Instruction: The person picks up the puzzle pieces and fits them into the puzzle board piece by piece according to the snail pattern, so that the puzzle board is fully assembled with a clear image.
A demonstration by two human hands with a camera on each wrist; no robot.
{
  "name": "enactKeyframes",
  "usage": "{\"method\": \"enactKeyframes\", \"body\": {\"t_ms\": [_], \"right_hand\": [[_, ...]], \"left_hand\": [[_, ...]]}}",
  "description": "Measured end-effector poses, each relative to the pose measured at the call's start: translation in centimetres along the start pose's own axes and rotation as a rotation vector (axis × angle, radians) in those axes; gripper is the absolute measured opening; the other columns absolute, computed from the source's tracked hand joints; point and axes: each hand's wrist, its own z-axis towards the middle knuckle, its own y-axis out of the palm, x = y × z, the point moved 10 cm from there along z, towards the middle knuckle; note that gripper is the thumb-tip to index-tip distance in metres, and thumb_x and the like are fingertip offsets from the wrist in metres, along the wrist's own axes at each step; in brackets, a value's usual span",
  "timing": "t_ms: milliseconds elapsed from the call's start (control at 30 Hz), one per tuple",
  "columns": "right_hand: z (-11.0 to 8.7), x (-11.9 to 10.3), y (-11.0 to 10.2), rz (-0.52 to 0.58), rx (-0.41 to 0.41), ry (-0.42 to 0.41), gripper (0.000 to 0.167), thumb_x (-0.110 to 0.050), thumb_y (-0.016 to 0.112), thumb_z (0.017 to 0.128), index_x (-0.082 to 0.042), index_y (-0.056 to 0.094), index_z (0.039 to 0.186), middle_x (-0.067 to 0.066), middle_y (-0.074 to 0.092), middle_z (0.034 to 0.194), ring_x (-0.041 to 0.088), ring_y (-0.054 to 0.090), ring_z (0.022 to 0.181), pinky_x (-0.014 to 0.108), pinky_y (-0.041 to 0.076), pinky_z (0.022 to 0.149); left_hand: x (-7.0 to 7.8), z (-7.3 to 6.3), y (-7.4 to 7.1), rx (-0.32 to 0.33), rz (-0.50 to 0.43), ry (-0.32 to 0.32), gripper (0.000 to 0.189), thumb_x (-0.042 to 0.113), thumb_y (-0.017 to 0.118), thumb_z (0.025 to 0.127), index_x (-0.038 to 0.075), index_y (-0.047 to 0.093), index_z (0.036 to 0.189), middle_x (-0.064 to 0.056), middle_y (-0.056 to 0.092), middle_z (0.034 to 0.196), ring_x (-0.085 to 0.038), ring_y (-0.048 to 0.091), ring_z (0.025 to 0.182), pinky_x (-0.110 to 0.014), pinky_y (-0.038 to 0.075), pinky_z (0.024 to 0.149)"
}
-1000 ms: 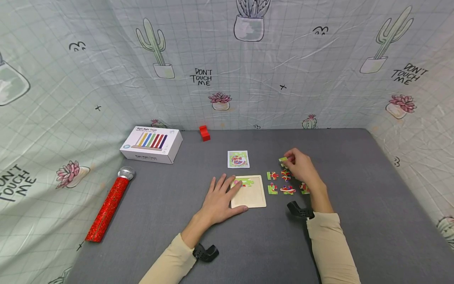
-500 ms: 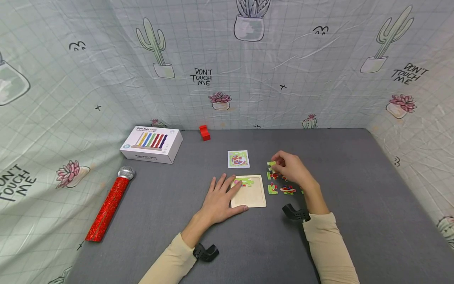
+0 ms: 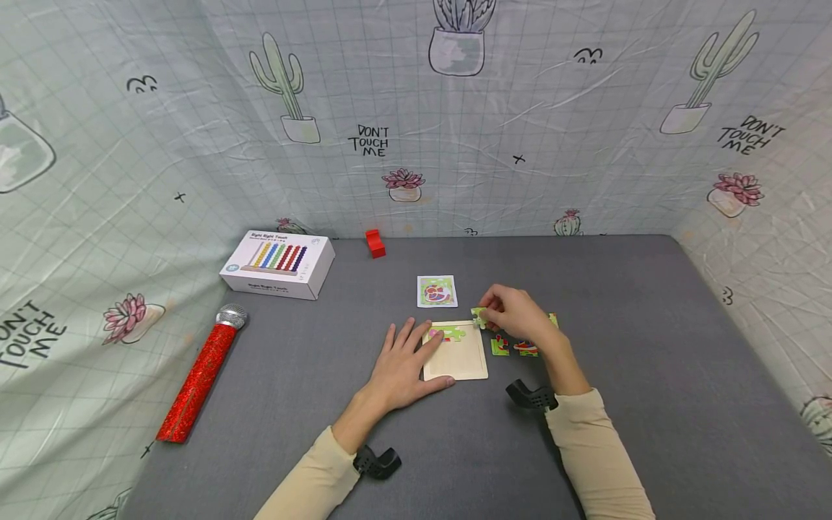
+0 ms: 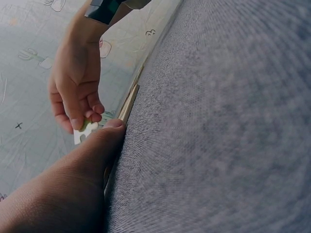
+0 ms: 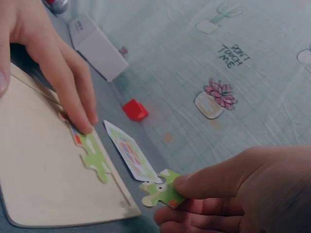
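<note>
My right hand (image 3: 520, 316) pinches a green jigsaw piece (image 5: 163, 190) between thumb and fingers, just above the far right corner of a square wooden puzzle tray (image 3: 464, 365). The right wrist view shows a small eye printed on that piece. My left hand (image 3: 404, 368) lies spread over the tray's left side, its thumb along the near edge. Its fingertips rest on the green joined pieces (image 5: 95, 158) set along the tray's far edge, partly covering them. Right of the tray lie loose jigsaw pieces (image 3: 500, 347), some hidden under my right hand.
A picture card (image 3: 437, 292) lies beyond the tray. Farther back are a red block (image 3: 375, 244) and a white box (image 3: 278, 265) printed with coloured beads. A red glittery microphone (image 3: 203, 375) lies at the left. A patterned curtain (image 3: 455, 180) hangs behind the grey table.
My right hand has carried the green jigsaw piece leftward and nearer, from over the loose pieces to the tray's far right corner. My left hand has stayed in place.
</note>
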Motion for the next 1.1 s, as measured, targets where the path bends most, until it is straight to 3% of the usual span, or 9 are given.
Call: {"method": "enactKeyframes", "body": {"t_ms": [167, 400, 567, 1100], "right_hand": [[0.2, -0.2, 1.1, -0.006, -0.026, -0.012, 0.010, -0.013, 0.065, 0.097, -0.004, 0.063, 0.101, 0.008, 0.069, 0.084, 0.015, 0.065, 0.068, 0.028, 0.054, 0.059], [0.4, -0.6, 2.7, 0.027, -0.088, -0.007, 0.011, -0.012, 0.063, 0.098, -0.003, 0.064, 0.105, 0.009, 0.067, 0.084, 0.017, 0.066, 0.068, 0.028, 0.053, 0.058], [0.4, -0.8, 3.4, 0.016, -0.125, -0.004, 0.007, -0.009, 0.065, 0.096, -0.004, 0.065, 0.100, 0.008, 0.068, 0.080, 0.016, 0.067, 0.065, 0.027, 0.054, 0.058], [0.5, -0.8, 3.5, -0.109, -0.091, 0.010, 0.007, -0.013, 0.067, 0.095, -0.007, 0.066, 0.094, 0.004, 0.064, 0.074, 0.013, 0.055, 0.057, 0.027, 0.044, 0.050]], "left_hand": [[0.0, 0.0, 0.0, 0.005, 0.003, 0.005, 0.084, 0.078, 0.050, 0.087, 0.028, 0.041, 0.154, -0.002, 0.032, 0.163, -0.032, 0.022, 0.155, -0.062, 0.015, 0.123], [0.0, -0.1, 0.1, 0.003, 0.001, 0.002, 0.083, 0.077, 0.049, 0.087, 0.029, 0.041, 0.155, -0.002, 0.032, 0.164, -0.033, 0.022, 0.155, -0.062, 0.015, 0.123], [0.2, -0.1, -0.1, 0.027, -0.006, 0.014, 0.082, 0.075, 0.052, 0.088, 0.027, 0.043, 0.153, -0.004, 0.034, 0.162, -0.035, 0.024, 0.154, -0.063, 0.017, 0.122], [0.2, -0.2, -0.2, 0.027, -0.011, 0.013, 0.082, 0.075, 0.052, 0.087, 0.027, 0.043, 0.153, -0.004, 0.034, 0.163, -0.034, 0.024, 0.154, -0.064, 0.016, 0.122]]}}
